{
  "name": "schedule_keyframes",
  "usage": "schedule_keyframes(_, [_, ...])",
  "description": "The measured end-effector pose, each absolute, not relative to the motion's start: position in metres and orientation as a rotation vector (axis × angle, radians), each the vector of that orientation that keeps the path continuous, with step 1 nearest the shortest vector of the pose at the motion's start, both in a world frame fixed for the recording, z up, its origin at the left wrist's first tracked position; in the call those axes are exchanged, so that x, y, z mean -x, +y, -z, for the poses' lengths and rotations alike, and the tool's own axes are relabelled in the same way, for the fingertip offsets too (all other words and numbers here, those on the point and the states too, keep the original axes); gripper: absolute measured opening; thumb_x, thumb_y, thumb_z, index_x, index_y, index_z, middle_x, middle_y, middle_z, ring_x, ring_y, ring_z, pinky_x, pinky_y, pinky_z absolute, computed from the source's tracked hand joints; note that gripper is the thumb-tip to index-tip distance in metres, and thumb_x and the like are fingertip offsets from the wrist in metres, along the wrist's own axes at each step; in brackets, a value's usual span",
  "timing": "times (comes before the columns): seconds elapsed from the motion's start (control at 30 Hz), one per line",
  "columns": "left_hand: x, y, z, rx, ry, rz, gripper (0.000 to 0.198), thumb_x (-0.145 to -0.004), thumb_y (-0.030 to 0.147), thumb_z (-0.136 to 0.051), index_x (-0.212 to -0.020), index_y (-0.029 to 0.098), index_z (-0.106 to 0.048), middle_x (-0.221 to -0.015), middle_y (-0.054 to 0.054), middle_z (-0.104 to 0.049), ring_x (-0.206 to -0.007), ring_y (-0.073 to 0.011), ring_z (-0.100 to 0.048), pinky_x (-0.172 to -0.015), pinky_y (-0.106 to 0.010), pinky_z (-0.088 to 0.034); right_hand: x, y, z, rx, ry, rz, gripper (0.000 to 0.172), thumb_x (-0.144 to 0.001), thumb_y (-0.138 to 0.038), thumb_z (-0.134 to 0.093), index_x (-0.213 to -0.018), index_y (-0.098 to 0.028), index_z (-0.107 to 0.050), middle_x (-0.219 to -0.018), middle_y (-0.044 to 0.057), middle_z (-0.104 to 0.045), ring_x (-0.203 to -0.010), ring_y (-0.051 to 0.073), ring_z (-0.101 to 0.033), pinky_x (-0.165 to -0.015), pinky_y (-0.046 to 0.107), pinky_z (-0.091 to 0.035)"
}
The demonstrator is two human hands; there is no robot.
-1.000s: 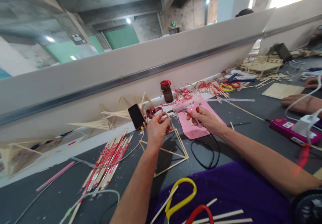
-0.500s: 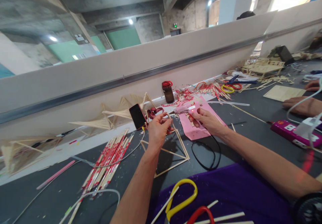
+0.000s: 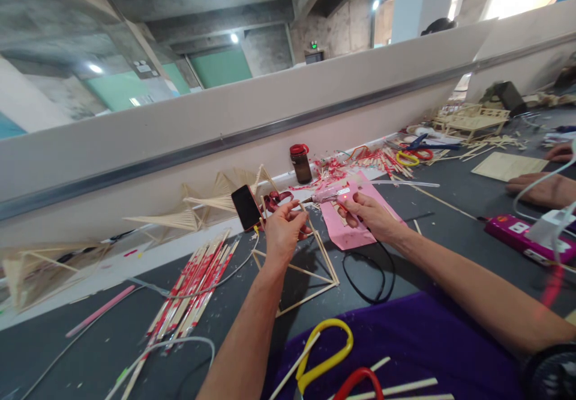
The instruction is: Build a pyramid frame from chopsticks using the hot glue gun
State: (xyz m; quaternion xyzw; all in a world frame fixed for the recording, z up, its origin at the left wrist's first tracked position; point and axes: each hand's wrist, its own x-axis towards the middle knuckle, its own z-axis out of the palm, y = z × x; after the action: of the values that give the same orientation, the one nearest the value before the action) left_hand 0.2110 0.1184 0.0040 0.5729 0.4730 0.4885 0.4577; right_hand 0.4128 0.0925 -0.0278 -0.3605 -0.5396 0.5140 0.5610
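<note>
My right hand (image 3: pixel 371 215) is wrapped round a pink hot glue gun (image 3: pixel 330 195), whose nozzle points left and whose small red light is lit. A clear glue stick (image 3: pixel 407 183) pokes out of its back. Close to the nozzle, my left hand (image 3: pixel 285 229) pinches a thin wooden stick (image 3: pixel 303 209) between thumb and fingers. Below that hand stands a frame of wooden sticks (image 3: pixel 326 256) on the dark table; my hand and forearm hide part of it. Under the glue gun lies a pink sheet (image 3: pixel 335 235).
Wrapped chopsticks (image 3: pixel 193 286) lie to the left, near a phone (image 3: pixel 246 208) and stick models (image 3: pixel 180 220). A brown bottle (image 3: pixel 300 165) stands behind. Yellow-and-red scissors (image 3: pixel 326 382) are in front. At right are a purple power strip (image 3: pixel 517 238) and another person's hand (image 3: pixel 526 187).
The glue stick's rear end has shifted slightly toward the glue gun. Both of my hands stay nearly in place.
</note>
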Motion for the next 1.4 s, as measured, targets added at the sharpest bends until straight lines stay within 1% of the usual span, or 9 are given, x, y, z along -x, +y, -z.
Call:
schedule_keyframes(0.23, [-0.2109,0.1180,-0.0040,-1.406,1.165,-1.202,0.049,-0.066,0.023,-0.071,-0.112,0.013,-0.060,-0.066,0.001,-0.064,-0.042,-0.0093,-0.059,-0.036,-0.017,-0.043,-0.4147,0.0930,0.0294,0.841,-1.263,-1.224,0.034,-0.081,-0.049,-0.059,-0.076,-0.017,-0.048,-0.072,-0.002,-0.057,-0.048,0.005,-0.042,-0.050,0.024,-0.029])
schedule_keyframes(0.4, [-0.2097,0.1193,-0.0018,-1.408,1.164,-1.199,0.050,-0.067,0.022,-0.070,-0.114,0.012,-0.058,-0.066,0.002,-0.064,-0.042,-0.0091,-0.059,-0.036,-0.017,-0.044,-0.4156,0.0937,0.0295,0.841,-1.253,-1.250,0.036,-0.078,-0.049,-0.061,-0.075,-0.017,-0.046,-0.072,-0.002,-0.057,-0.047,0.005,-0.042,-0.049,0.024,-0.028])
schedule_keyframes(0.5, [-0.2094,0.1197,-0.0017,-1.410,1.167,-1.202,0.050,-0.067,0.023,-0.070,-0.114,0.012,-0.058,-0.066,0.001,-0.064,-0.042,-0.0090,-0.059,-0.036,-0.017,-0.044,-0.4154,0.0935,0.0293,0.836,-1.248,-1.259,0.035,-0.077,-0.049,-0.062,-0.075,-0.017,-0.047,-0.071,-0.002,-0.057,-0.047,0.005,-0.042,-0.049,0.024,-0.028])
schedule_keyframes(0.73, [-0.2106,0.1194,-0.0033,-1.418,1.170,-1.199,0.049,-0.067,0.023,-0.070,-0.114,0.012,-0.058,-0.066,0.001,-0.064,-0.042,-0.0095,-0.059,-0.036,-0.018,-0.045,-0.4152,0.0920,0.0294,0.811,-1.295,-1.221,0.032,-0.083,-0.046,-0.057,-0.077,-0.016,-0.050,-0.074,0.000,-0.057,-0.049,0.005,-0.043,-0.049,0.024,-0.029])
schedule_keyframes(0.87, [-0.2113,0.1192,-0.0032,-1.415,1.169,-1.198,0.049,-0.068,0.023,-0.070,-0.114,0.011,-0.058,-0.066,0.001,-0.063,-0.043,-0.0097,-0.059,-0.036,-0.018,-0.045,-0.4134,0.0918,0.0277,0.837,-1.309,-1.199,0.033,-0.082,-0.048,-0.057,-0.079,-0.016,-0.052,-0.075,-0.001,-0.057,-0.050,0.005,-0.043,-0.050,0.024,-0.031])
schedule_keyframes(1.0, [-0.2126,0.1189,-0.0040,-1.412,1.173,-1.198,0.048,-0.068,0.024,-0.070,-0.113,0.011,-0.059,-0.064,0.002,-0.062,-0.043,-0.0099,-0.059,-0.036,-0.018,-0.045,-0.4097,0.0912,0.0265,0.836,-1.302,-1.186,0.033,-0.081,-0.049,-0.056,-0.077,-0.016,-0.052,-0.072,-0.002,-0.056,-0.049,0.005,-0.043,-0.049,0.023,-0.032])
schedule_keyframes(1.23, [-0.2133,0.1176,-0.0061,-1.408,1.175,-1.203,0.049,-0.067,0.023,-0.070,-0.113,0.011,-0.059,-0.065,0.001,-0.063,-0.042,-0.0100,-0.059,-0.035,-0.017,-0.043,-0.4086,0.0928,0.0295,0.856,-1.277,-1.164,0.033,-0.081,-0.050,-0.056,-0.078,-0.017,-0.054,-0.078,0.000,-0.060,-0.049,0.005,-0.044,-0.049,0.023,-0.033])
schedule_keyframes(1.4, [-0.2135,0.1163,-0.0073,-1.409,1.184,-1.196,0.048,-0.067,0.022,-0.070,-0.113,0.011,-0.060,-0.065,0.002,-0.063,-0.042,-0.0095,-0.059,-0.036,-0.017,-0.044,-0.4101,0.0950,0.0329,0.857,-1.292,-1.185,0.033,-0.081,-0.050,-0.056,-0.079,-0.016,-0.055,-0.074,-0.001,-0.058,-0.048,0.005,-0.042,-0.046,0.023,-0.029])
